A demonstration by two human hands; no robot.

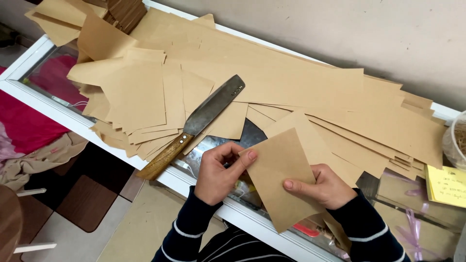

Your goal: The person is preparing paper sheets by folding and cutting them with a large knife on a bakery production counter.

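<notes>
Both my hands hold one rectangular sheet of brown kraft paper (279, 177) above the near edge of a glass-topped counter (34, 56). My left hand (218, 174) pinches the sheet's upper left edge with thumb and fingers. My right hand (327, 187) grips its right side, thumb on top. A large knife (196, 123) with a wide dark blade and a wooden handle lies on the paper piles just left of my left hand, handle pointing toward me.
Many cut brown paper sheets (272, 85) cover the counter in overlapping stacks. A yellow paper note (446, 187) and a clear container (456, 138) sit at the right edge. Red and beige cloth (29, 131) lies below left, by a tiled floor.
</notes>
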